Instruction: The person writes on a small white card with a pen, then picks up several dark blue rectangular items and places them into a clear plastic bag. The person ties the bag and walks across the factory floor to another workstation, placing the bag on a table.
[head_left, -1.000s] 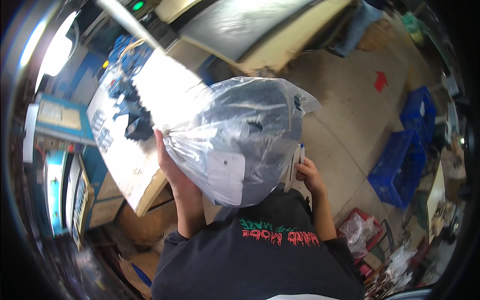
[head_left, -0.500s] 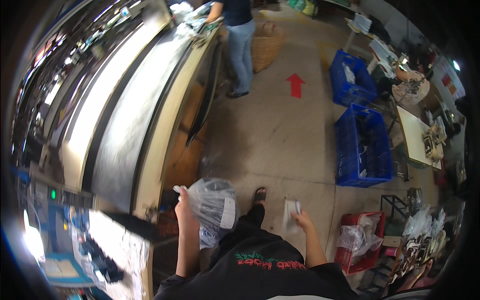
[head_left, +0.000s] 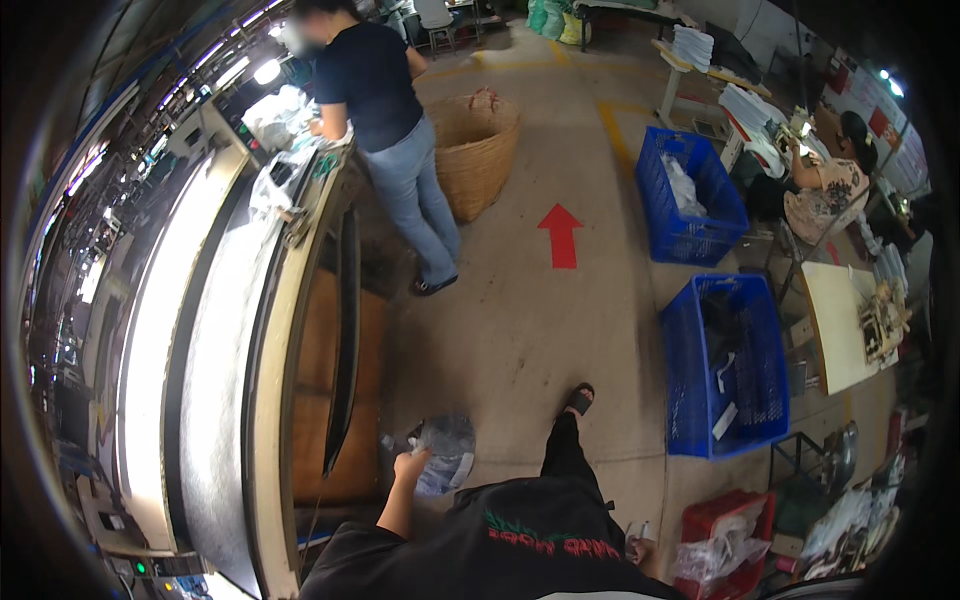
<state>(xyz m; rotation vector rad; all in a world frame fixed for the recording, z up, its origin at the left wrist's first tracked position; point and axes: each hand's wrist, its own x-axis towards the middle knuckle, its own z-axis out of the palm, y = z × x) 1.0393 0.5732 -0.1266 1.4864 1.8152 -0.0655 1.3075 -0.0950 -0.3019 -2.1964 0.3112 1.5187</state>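
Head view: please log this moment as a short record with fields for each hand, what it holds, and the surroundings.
left hand: left hand lowered beside the body, fingers closed on the neck of a clear plastic bag
bag: hangs low beside the wooden side of the long work table
right hand: right hand at the hip, mostly hidden; holds something small and pale, kind unclear
floor: concrete with a red arrow
nearby: two blue crates, a woven basket, a red crate
others: one person standing at the table, one seated person at right
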